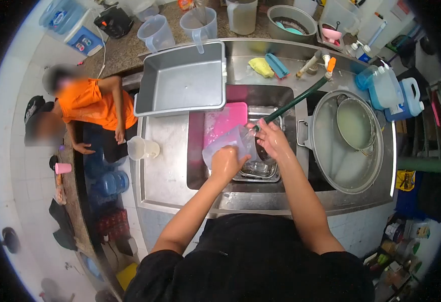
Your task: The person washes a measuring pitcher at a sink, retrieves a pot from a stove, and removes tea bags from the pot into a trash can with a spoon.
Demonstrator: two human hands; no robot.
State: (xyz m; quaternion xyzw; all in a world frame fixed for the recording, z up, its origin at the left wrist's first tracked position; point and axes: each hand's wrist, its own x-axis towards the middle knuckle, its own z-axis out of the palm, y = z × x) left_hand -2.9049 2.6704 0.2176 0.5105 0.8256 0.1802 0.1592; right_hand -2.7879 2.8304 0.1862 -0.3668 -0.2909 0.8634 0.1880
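Observation:
Over the sink, my left hand is closed on a translucent plastic jug, tilted on its side. My right hand holds the end of a green hose at the jug's right side. The hose runs up to a tap with an orange handle. Beneath the jug lie a pink board and metal trays in the basin; the hands and jug hide part of them.
A grey tub sits left of the basin, with a jug below it. At the right stands a large pot holding a smaller pot. Blue bottles are behind. A person in orange is at the left.

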